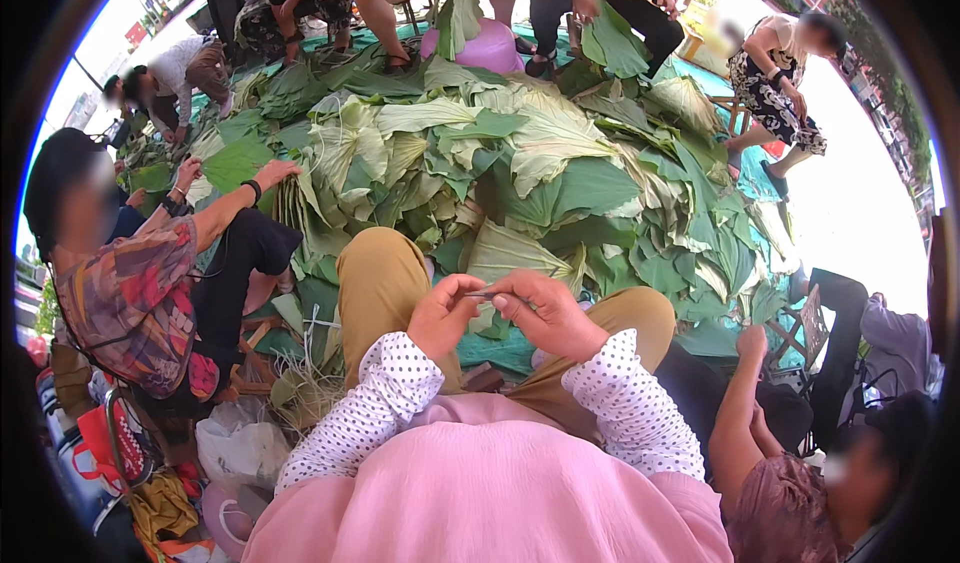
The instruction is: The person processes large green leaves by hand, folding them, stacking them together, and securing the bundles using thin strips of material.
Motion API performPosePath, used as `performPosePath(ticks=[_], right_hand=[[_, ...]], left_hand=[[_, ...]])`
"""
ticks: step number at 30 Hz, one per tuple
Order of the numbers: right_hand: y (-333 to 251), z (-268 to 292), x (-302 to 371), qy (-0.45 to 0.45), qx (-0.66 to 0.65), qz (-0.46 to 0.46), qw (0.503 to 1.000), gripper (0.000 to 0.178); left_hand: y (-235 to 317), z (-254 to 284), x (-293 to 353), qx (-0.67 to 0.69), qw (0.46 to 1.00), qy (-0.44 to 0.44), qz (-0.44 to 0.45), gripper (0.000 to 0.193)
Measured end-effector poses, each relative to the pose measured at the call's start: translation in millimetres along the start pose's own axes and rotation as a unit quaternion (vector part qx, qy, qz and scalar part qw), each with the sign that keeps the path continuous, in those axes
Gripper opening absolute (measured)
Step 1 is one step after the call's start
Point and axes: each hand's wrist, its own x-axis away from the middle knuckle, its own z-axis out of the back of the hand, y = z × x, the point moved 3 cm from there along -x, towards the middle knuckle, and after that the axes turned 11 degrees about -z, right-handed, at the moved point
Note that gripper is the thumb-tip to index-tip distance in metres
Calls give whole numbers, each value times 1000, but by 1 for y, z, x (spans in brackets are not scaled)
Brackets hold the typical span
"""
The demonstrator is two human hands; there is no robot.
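My left hand (442, 315) and my right hand (548, 313) meet above my lap, both with their fingers closed in a pinch. Between their fingertips they hold a small thin grey thing (482, 295), mostly covered by the fingers, so its kind cannot be made out. Just beyond my knees lies a big heap of large green leaves (590, 188), some with the pale underside up. The nearest pale folded leaf (515, 253) is a little beyond my hands and apart from them.
At my left a seated person (135, 293) holds a green leaf (238, 163). Another person (790, 493) sits close at my right. Several people sit across the heap, near a pink tub (482, 47). A white plastic bag (240, 445) and pale strands (305, 393) lie by my left side.
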Motion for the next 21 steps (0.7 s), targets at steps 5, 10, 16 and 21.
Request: performPosePath(ticks=[5, 10, 16, 21], right_hand=[[-13, 22, -37, -35, -32, 66, 997, 15], [2, 40, -73, -33, -55, 141, 988, 15], [23, 60, -70, 117, -129, 47, 984, 14], [23, 73, -78, 127, -344, 12, 930, 15]], left_hand=[[22, 17, -51, -43, 998, 43, -24, 23], [9, 23, -135, -103, 994, 30, 27, 27], [-54, -10, -216, -384, 920, -56, -53, 32], [-100, -49, -294, -535, 804, -174, -194, 52]])
